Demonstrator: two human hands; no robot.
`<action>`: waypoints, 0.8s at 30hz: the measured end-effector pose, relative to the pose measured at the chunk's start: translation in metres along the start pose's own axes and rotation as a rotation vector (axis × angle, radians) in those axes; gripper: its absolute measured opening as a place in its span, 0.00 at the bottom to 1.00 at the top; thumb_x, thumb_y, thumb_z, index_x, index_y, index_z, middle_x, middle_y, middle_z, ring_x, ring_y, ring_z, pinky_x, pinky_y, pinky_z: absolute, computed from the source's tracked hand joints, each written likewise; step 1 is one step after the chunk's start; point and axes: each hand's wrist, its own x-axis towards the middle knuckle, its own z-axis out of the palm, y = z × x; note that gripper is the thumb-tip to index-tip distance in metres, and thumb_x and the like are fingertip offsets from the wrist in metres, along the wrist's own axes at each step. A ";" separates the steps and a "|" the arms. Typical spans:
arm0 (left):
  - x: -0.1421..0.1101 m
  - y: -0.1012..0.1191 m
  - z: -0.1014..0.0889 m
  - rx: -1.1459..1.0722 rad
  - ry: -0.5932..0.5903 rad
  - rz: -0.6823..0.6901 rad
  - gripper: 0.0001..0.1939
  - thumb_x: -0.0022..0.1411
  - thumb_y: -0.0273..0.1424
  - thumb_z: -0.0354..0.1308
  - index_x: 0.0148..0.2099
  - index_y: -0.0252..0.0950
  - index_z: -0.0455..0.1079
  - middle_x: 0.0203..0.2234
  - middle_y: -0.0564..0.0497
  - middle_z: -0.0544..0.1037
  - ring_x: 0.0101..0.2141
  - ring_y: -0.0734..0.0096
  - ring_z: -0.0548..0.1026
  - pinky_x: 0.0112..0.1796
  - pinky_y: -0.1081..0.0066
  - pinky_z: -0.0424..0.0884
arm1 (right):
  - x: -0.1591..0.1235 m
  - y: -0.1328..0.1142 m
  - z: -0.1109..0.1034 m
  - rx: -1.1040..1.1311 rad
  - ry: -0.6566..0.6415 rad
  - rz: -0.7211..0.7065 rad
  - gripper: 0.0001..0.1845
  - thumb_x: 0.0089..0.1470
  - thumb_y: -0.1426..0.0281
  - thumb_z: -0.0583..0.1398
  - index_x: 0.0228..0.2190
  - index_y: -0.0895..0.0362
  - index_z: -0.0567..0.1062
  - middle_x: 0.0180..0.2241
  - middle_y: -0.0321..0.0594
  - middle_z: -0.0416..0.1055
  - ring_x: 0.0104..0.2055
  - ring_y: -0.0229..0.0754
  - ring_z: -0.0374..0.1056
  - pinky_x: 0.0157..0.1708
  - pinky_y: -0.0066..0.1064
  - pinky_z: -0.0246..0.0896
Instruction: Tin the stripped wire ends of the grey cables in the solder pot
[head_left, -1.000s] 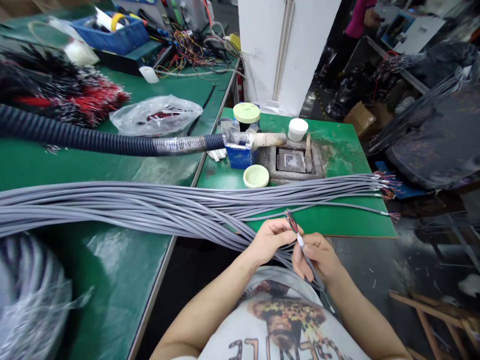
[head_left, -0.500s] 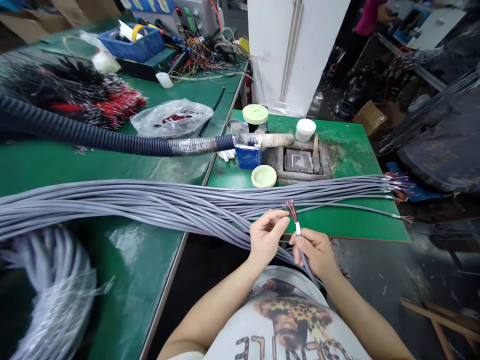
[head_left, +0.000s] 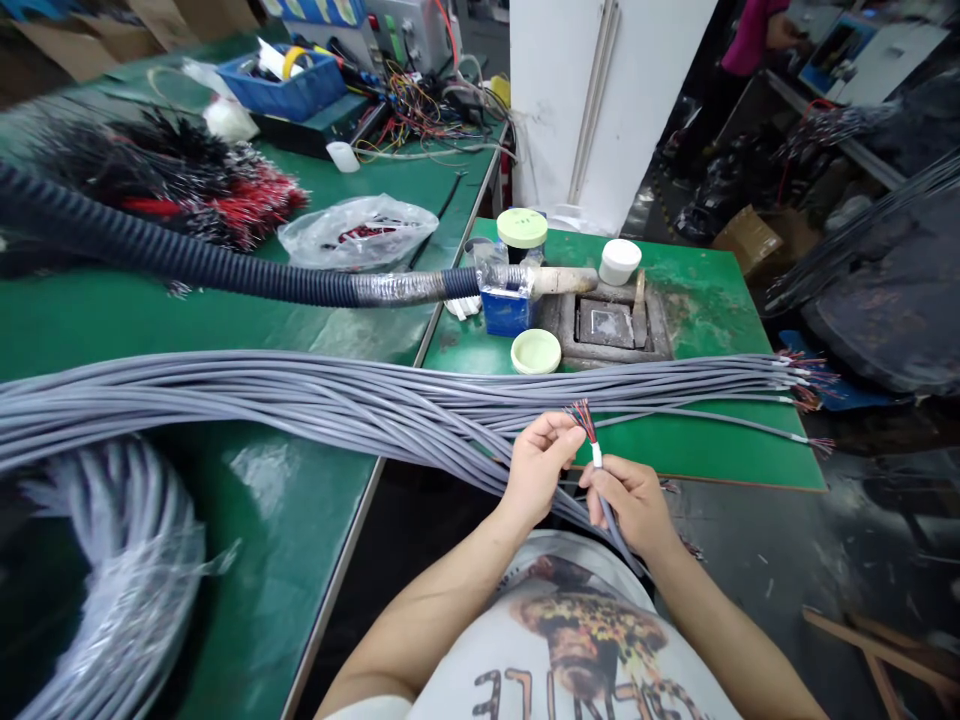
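Note:
My right hand (head_left: 631,500) is closed around a grey cable (head_left: 611,525), just below the white band (head_left: 597,455) near its end. Above the band, thin coloured wires (head_left: 584,418), mostly red and dark, fan out upward. At the left side of these wires, my left hand (head_left: 541,462) is closed, its thumb and forefinger pinching at the wire tips. Which strands lie between those fingertips is too small to tell. Behind both hands, a thick bundle of grey cables (head_left: 375,400) runs across the tables, its stripped ends (head_left: 810,378) at the right edge.
Past the cables lie a solder pot (head_left: 611,325), a pale green lid (head_left: 535,352), a white tub (head_left: 620,262) and a lidded jar (head_left: 522,232). A black corrugated hose (head_left: 300,285) crosses from the left. Coiled grey cable (head_left: 135,580) rests at lower left. A person in pink (head_left: 750,40) stands far right.
My left hand has shifted slightly right, its fingertips closer in on the wires. My right hand keeps its hold on the cable. The background sits a little further right as the view turned.

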 end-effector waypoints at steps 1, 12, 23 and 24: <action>0.001 0.000 0.000 0.003 -0.006 -0.010 0.13 0.50 0.37 0.66 0.31 0.34 0.69 0.15 0.60 0.63 0.17 0.84 0.57 0.21 0.80 0.55 | 0.000 0.000 0.000 -0.004 -0.001 -0.002 0.16 0.58 0.60 0.56 0.27 0.59 0.74 0.14 0.33 0.68 0.13 0.31 0.56 0.16 0.23 0.51; -0.010 -0.003 -0.007 0.529 0.005 0.626 0.02 0.53 0.30 0.64 0.31 0.37 0.76 0.18 0.54 0.71 0.23 0.75 0.66 0.31 0.70 0.65 | 0.002 0.010 -0.001 0.094 0.014 -0.009 0.16 0.58 0.60 0.56 0.26 0.59 0.73 0.13 0.33 0.67 0.12 0.31 0.56 0.15 0.24 0.48; 0.009 -0.002 -0.010 0.135 -0.007 0.181 0.10 0.51 0.35 0.66 0.32 0.34 0.73 0.24 0.53 0.76 0.23 0.80 0.70 0.26 0.79 0.66 | 0.000 0.008 0.001 0.124 -0.056 0.027 0.16 0.58 0.61 0.56 0.27 0.60 0.73 0.14 0.34 0.68 0.13 0.31 0.56 0.15 0.23 0.48; 0.010 -0.002 -0.009 0.122 -0.015 0.176 0.09 0.50 0.34 0.67 0.31 0.34 0.73 0.24 0.53 0.76 0.23 0.80 0.70 0.26 0.79 0.66 | 0.000 0.009 0.001 0.128 -0.056 0.027 0.15 0.58 0.61 0.57 0.27 0.60 0.74 0.14 0.34 0.68 0.13 0.31 0.56 0.15 0.23 0.48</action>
